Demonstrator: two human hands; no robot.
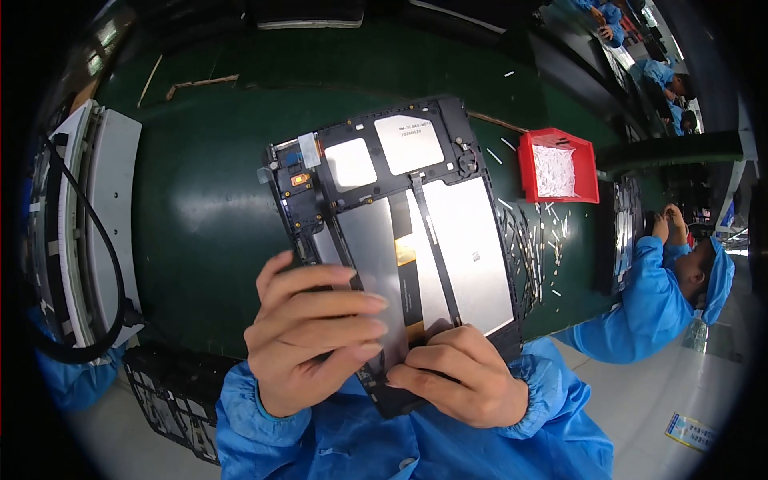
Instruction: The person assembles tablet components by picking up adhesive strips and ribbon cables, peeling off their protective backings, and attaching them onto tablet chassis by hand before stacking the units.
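An opened tablet (pixel 478 240) with bare silver battery panels is tilted up in front of me, its near end close to my chest. My left hand (pixel 308 328) lies over its left near part, fingers stretched out and apart over the battery; whether they touch it is hard to tell. My right hand (pixel 460 376) is closed at the near edge, fingers curled and pinched against the tablet. Any small piece under those fingertips is hidden. A black ribbon cable (pixel 436 252) runs down the middle, next to gold tape (pixel 406 250). Clear tape tabs (pixel 310 150) stick up at the far left corner.
A red bin (pixel 594 180) of small white strips stands on the green table (pixel 200 200), with dark and white strips (pixel 534 256) scattered nearby. Left is a white machine (pixel 116 184) with a black cable. Tablet frames (pixel 624 232) lie right, beside a co-worker in blue (pixel 640 320).
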